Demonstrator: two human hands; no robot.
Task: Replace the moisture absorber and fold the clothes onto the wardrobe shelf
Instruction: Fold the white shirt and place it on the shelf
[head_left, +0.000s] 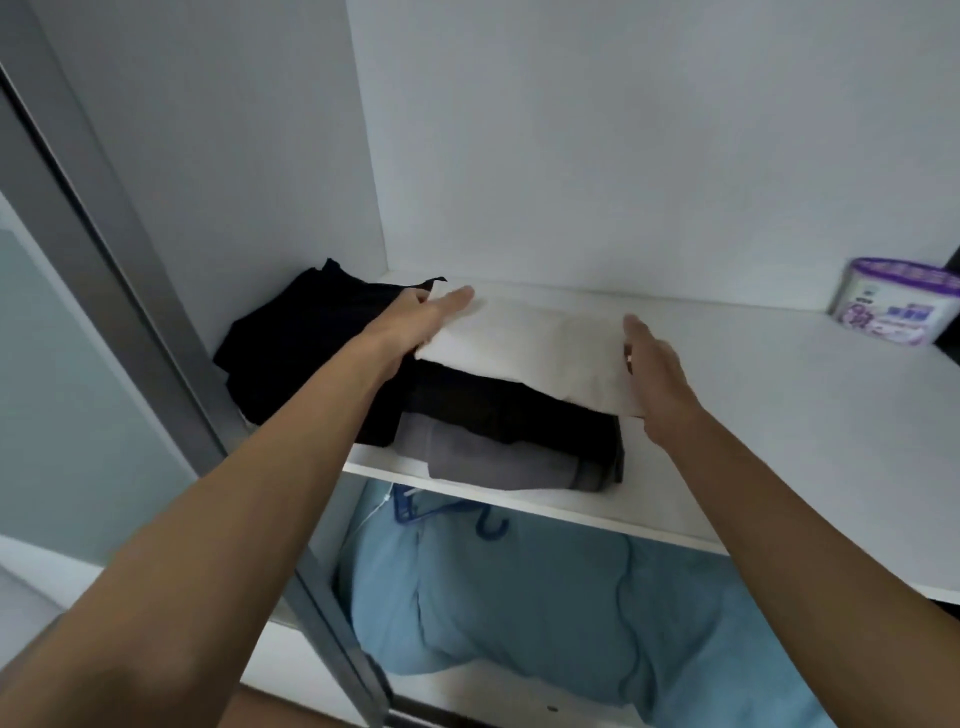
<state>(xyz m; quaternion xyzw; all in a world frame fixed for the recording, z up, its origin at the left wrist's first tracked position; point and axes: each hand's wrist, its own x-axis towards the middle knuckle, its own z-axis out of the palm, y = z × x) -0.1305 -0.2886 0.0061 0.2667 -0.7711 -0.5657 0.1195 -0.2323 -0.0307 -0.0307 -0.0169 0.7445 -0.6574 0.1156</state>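
Head: left hand (420, 323), right hand (655, 375) flank folded white cloth (535, 353) (soft, rectangular).

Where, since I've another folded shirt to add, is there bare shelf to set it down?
The shelf lies bare between the right hand, beside the white garment, and the moisture absorber at far right. The left end is crowded: black clothes against the side wall, a grey garment at the front lip, the left hand on the pile.
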